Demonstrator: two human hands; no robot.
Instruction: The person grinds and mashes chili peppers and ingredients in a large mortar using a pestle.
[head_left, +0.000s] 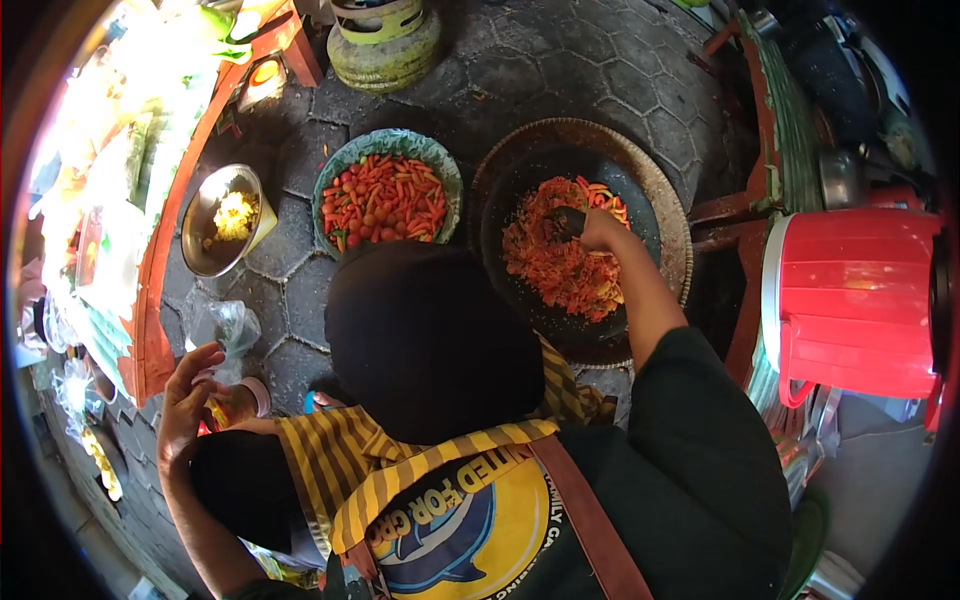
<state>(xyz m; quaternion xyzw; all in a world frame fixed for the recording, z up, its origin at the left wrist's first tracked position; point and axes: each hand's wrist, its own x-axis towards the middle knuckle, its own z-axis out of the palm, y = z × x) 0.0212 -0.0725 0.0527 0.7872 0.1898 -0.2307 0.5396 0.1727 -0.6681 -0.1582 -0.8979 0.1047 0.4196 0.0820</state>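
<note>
My right hand is wrapped round a dark pestle. The pestle presses into crushed red chili in a wide black stone mortar. Several whole chilies lie at the far side of the mash. The mortar rests on a round woven tray. At the lower left, my left hand is raised beside my knee, fingers apart, with no held object visible. Close to it are a clear jar with a pink rim and a crumpled plastic bag.
A green basin holds red chilies and small tomatoes. Left of it, a metal bowl holds something yellow and chopped. A gas cylinder stands behind on the paving. A red cooler stands right; an orange-edged table runs left.
</note>
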